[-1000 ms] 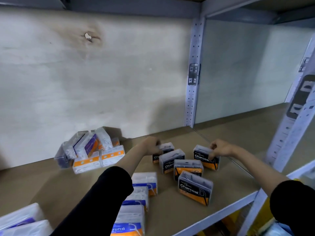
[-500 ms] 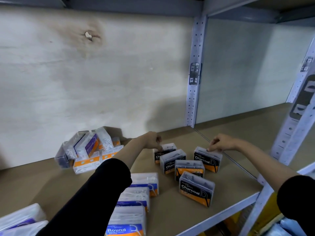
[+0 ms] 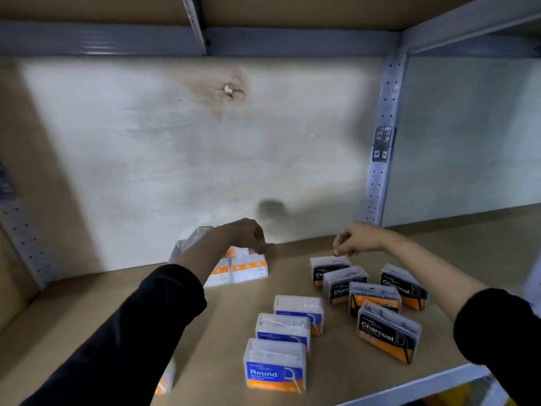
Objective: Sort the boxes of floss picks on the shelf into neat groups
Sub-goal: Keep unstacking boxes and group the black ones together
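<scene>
Apparently both sets of fingers are pinched narrow: those of the left hand (image 3: 248, 234) meet just above the back corner of the white-and-orange boxes (image 3: 248, 268), and whether they grip a box edge or nothing I cannot tell; those of the right hand (image 3: 352, 240) curl just over the rearmost charcoal box (image 3: 329, 269), holding nothing that shows. Each hand works its own kind (which keeps the groups from mixing). The charcoal boxes stand label-forward in a loose staggered cluster on the right of the shelf (image 3: 87, 312), the blue Round boxes (image 3: 275, 366) in a diagonal file running toward the front edge, the white-and-orange ones back by the wall. Bare shelf lies between the groups and widely at left; the nearest Round and charcoal boxes sit near the front lip, so pushing rearward seems safest.
</scene>
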Demonstrator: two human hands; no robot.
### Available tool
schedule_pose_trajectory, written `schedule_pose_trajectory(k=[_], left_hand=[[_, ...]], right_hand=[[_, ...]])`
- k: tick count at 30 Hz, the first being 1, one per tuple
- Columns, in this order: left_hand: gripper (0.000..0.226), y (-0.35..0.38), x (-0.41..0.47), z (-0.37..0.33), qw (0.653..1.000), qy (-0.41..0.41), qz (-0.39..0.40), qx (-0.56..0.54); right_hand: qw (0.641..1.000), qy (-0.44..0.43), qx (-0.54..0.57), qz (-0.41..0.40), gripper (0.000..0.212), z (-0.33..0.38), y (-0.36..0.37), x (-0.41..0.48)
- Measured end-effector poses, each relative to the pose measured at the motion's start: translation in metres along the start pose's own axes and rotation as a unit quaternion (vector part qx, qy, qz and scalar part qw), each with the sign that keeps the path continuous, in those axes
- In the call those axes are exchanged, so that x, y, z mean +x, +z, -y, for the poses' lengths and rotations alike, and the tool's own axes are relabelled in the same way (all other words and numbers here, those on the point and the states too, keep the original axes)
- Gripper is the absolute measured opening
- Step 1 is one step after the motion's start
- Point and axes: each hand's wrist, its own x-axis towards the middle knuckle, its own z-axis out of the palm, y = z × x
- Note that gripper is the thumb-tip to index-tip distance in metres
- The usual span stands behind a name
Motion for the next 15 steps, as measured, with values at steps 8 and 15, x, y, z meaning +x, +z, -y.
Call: schedule_pose_trajectory(k=[8, 15], left_hand=[[0.029, -0.026, -0.044, 0.071, 0.996, -0.083, -0.034, 0.000], [0.032, -0.023, -0.044, 0.103, 0.990, -0.109, -0.088, -0.003]], right_hand=[[0.998, -0.063, -0.023, 0.013, 0.026, 0.079, 0.033, 0.028], [0.997, -0.067, -0.038, 0.011, 0.027, 0.115, 0.057, 0.060]])
